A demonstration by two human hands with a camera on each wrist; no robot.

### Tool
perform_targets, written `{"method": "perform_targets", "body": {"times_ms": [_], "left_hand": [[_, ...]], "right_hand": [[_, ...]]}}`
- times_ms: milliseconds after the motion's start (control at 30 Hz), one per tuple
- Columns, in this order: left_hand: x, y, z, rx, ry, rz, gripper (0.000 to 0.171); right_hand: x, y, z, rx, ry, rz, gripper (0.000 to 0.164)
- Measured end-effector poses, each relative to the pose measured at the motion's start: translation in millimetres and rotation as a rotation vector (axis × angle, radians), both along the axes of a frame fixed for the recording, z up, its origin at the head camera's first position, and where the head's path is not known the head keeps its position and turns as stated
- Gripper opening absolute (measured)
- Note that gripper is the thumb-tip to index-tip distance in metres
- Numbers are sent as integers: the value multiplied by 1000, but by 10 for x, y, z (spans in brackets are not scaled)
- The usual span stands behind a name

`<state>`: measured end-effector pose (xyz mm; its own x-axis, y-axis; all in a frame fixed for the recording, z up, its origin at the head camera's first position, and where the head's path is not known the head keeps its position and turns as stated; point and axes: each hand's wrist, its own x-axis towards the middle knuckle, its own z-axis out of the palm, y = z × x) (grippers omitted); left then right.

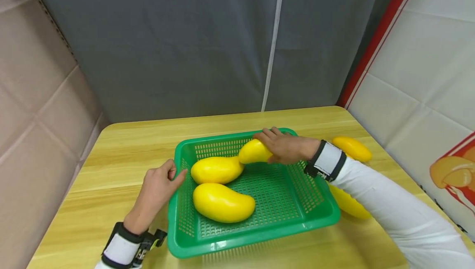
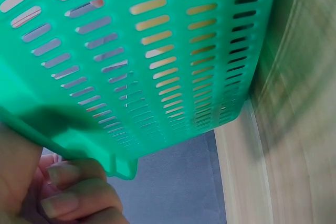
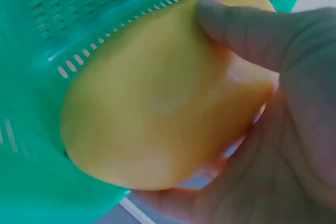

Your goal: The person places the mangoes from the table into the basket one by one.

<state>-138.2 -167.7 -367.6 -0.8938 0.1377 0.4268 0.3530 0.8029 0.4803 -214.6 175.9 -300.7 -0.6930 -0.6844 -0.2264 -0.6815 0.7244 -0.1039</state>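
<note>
A green plastic basket (image 1: 259, 236) with slotted walls stands on the table and appears tilted in the head view. My left hand (image 1: 157, 188) grips its left rim, thumb on top and curled fingers (image 2: 84, 200) beneath the lip. Inside the basket, near its far wall, my right hand (image 1: 283, 147) holds a yellow mango (image 1: 254, 152) between thumb and fingers; part of the fruit is hidden by the hand. This mango's tip meets a second mango (image 1: 217, 170) lying at the left. A third mango (image 1: 222, 203) lies in front of that one.
Outside the basket on the right lie another mango (image 1: 352, 148) and, partly behind my right sleeve, one more mango (image 1: 349, 203). The wooden table (image 1: 122, 157) is bounded by a grey curtain (image 1: 178, 54) behind and padded walls on both sides.
</note>
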Motion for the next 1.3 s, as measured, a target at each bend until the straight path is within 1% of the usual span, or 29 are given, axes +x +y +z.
{"method": "perform_targets", "body": {"times_ms": [133,200,300,367,467,567,667,767,867,967,1067,1133,1233,1300], "left_hand": [[-18,-20,3,19,-1,-17,36],[-28,-35,5,22,0,-25,36],[-42,-53,9,22,-2,-31,36],[-46,-61,9,17,-10,-31,36],[-49,-61,12,16,-30,-29,35],[-54,-57,15,14,-44,-29,35],[-59,-55,22,13,-48,-32,34],[-63,-54,30,15,-48,-32,34],[-63,-56,37,15,-50,-30,34],[-70,-56,38,13,-49,-28,34],[-77,-47,32,14,-49,-27,34],[-77,-35,24,17,-50,-28,34],[-69,-15,11,18,-56,-32,34],[-65,-6,10,15,-59,-36,33]], "right_hand": [[-11,-42,68,18,0,18,59],[-11,-56,103,43,4,12,53],[-1,-86,118,97,-3,-22,49],[16,-107,112,139,-30,-43,51],[49,-140,86,178,-77,-66,60],[99,-163,66,181,-104,-84,64],[163,-192,34,195,-105,-109,73],[242,-227,-11,221,-93,-148,89],[323,-266,-82,269,-84,-187,103],[386,-312,-158,320,-83,-206,110],[413,-355,-216,362,-66,-209,110],[415,-368,-242,360,-68,-219,106],[410,-358,-239,334,-117,-230,98],[397,-336,-207,297,-164,-225,91]]}}
